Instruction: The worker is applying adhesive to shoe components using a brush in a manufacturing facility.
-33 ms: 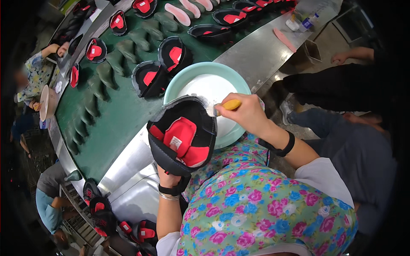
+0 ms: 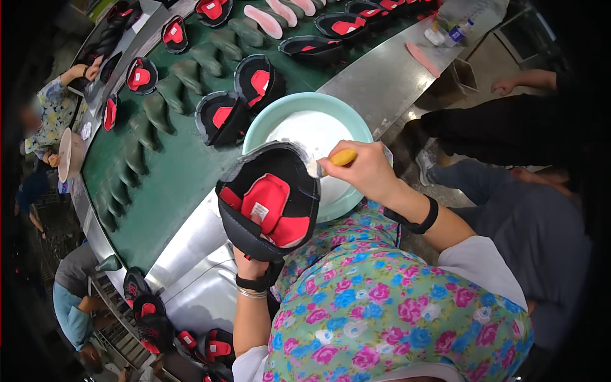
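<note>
A black shoe upper (image 2: 248, 232) with a red lining and a small white label is gripped from below by my left hand (image 2: 250, 264), whose fingers are mostly hidden behind it. My right hand (image 2: 369, 169) is closed round the yellow handle of a brush (image 2: 344, 157). White-coated bristles touch the upper's right edge, which has a pale smear along its top rim. Behind both hands stands a mint-green basin (image 2: 258, 130) holding white liquid (image 2: 312, 130); the upper overlaps its near left side.
Several black-and-red uppers (image 2: 223, 118) and rows of dark green shoe lasts (image 2: 157, 113) lie on the green conveyor belt (image 2: 172, 184). Metal edging (image 2: 363, 83) carries a pink insole (image 2: 422, 60) and bottle (image 2: 459, 32). Other people stand right and left; more shoes (image 2: 156, 328) lie lower left.
</note>
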Available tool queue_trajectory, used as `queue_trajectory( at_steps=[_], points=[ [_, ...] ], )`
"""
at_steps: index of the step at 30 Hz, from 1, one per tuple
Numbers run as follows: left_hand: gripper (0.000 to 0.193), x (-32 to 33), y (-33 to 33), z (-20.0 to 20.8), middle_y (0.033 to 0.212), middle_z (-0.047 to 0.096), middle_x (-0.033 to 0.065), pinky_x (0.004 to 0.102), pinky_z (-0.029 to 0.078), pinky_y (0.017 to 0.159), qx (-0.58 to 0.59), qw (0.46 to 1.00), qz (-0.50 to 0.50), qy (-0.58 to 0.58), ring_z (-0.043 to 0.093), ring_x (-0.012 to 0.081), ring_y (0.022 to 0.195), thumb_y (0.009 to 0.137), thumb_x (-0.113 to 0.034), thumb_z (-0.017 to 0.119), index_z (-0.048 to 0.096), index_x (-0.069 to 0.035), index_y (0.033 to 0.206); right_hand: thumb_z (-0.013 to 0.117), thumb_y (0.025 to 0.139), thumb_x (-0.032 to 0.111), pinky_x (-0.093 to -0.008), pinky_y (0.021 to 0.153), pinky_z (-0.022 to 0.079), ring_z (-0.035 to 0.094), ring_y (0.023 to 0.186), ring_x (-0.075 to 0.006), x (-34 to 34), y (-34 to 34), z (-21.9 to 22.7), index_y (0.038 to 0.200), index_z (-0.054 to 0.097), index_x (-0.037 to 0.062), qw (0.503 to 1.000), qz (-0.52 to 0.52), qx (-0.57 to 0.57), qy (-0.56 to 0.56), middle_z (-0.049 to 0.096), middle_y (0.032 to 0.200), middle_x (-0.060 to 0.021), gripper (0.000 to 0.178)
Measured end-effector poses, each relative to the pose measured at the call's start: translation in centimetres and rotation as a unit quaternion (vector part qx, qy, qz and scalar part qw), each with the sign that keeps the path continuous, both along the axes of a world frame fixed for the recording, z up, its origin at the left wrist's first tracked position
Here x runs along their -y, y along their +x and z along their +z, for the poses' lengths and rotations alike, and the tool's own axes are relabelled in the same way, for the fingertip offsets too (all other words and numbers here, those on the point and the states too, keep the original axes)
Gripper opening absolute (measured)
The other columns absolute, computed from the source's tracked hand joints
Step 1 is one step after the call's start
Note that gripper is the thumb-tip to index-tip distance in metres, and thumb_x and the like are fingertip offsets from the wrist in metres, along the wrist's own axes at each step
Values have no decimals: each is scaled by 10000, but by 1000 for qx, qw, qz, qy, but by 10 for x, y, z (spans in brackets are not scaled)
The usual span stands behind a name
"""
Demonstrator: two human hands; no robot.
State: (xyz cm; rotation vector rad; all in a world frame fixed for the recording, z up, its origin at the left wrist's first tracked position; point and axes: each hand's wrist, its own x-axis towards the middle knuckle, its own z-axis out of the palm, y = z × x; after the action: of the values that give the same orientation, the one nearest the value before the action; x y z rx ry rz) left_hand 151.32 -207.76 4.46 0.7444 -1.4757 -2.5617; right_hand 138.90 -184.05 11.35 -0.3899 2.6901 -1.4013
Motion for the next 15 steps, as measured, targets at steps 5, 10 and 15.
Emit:
queue_trajectory(
  at_steps=[5,10,15],
  points=[
    [300,14,2,-14,1089,618,81,251,488,779,-34,997,-65,14,596,124,939,921,-76,583,532,-19,1211,738,780,192,-249,523,468,597,524,-113,6,6,24,756,658,-30,983,9,178,-41,646,615,-70,237],
    [308,20,-1,-25,1078,613,74,302,445,865,56,976,-43,-204,570,143,951,926,-131,597,537,12,1192,762,761,179,-247,546,470,580,570,-89,7,9,43,747,666,-16,945,59,270,-175,640,661,-49,217],
    [256,16,1,-12,997,604,65,307,490,719,5,993,13,-115,593,152,884,947,-170,559,549,-21,1155,759,744,155,-233,602,472,594,632,-87,7,3,31,785,688,5,967,100,184,-142,653,685,-36,171]
  ],
)
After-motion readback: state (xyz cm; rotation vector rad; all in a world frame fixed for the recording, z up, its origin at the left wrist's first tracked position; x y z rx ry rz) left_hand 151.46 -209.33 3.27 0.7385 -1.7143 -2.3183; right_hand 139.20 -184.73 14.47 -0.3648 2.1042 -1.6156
